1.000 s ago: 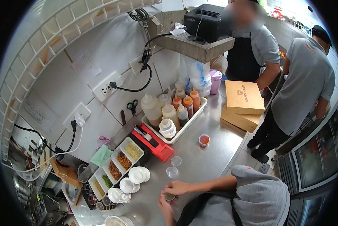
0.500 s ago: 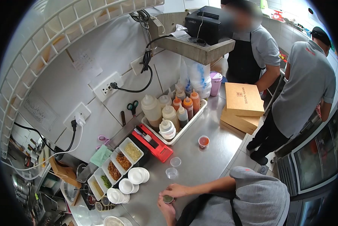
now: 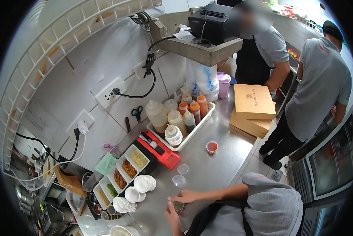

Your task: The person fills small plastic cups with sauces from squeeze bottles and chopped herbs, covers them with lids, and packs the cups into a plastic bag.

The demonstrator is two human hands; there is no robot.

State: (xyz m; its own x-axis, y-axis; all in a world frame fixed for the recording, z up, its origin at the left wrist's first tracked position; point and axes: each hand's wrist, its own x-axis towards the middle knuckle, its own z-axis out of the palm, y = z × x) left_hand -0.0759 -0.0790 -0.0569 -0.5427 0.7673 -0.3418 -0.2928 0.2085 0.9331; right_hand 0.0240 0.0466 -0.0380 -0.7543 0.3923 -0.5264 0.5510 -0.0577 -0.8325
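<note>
Evidently both hands are busy at one thing: the left hand [image 3: 171, 215] and the right hand [image 3: 187, 196] are clamped together on a small clear tub [image 3: 179, 206] with dark green contents, just above the steel counter [image 3: 208, 173] near its front edge. Whether a lid sits on the tub I cannot tell, as the fingers hide much of the rim. The step in hand seems to be a two-handed hold or press on that rim. To do it well, let the left hand steady the wall and the right bear down evenly round the top; squeezing the thin sides could flex them and spill the filling.

Just beyond the right hand stands a clear plastic cup [image 3: 179, 181], with a clear round piece [image 3: 183, 168] beside it; both lie close enough to be knocked by a swinging wrist. Toward the wall edge are stacks of small white dishes [image 3: 143, 183], then a row of white food containers [image 3: 143, 164] and a red holder [image 3: 169, 159]. A tub of orange-red sauce [image 3: 211, 147] stands farther along, nearer the front edge. Past it, a white basket [image 3: 198, 128] of squeeze bottles [image 3: 177, 122] lines the wall edge, while cardboard boxes [image 3: 255, 101] crowd the far front corner, beside a co-worker [image 3: 277, 43] in an apron.
</note>
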